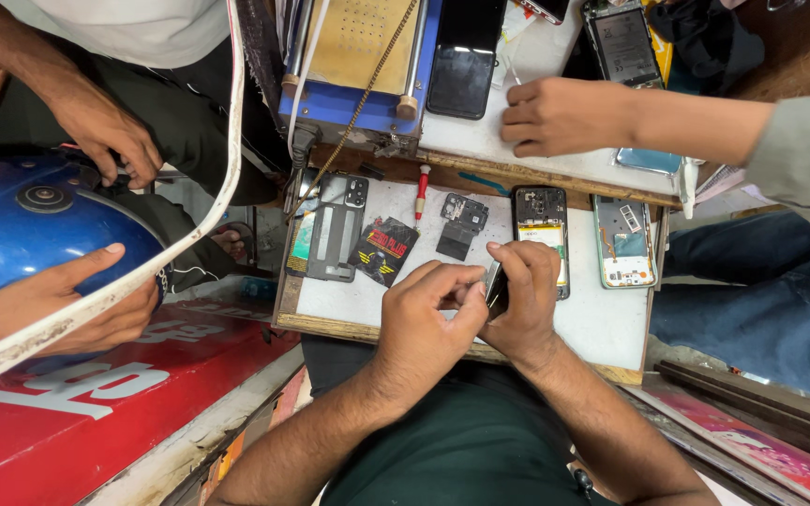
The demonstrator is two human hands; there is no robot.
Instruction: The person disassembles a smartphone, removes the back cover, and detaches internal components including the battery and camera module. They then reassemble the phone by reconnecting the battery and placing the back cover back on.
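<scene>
Head view: both hands are meeting over the white board (602,323), left hand (428,314) and right hand (527,300) pinching a small flat metal-edged part (496,289) between fingertips. Two opened phones (541,225) are lying beyond, a dark ridged back cover (332,230), a glossy black pouch (383,249), one red screwdriver (420,192)

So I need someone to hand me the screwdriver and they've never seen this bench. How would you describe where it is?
Start at the white work board in front of the person. Along its far edge, right of the dark phone back cover and left of the small black bracket parts, lies the screwdriver. It is the only slim tool with a red handle there, pointing toward the blue machine.
</scene>
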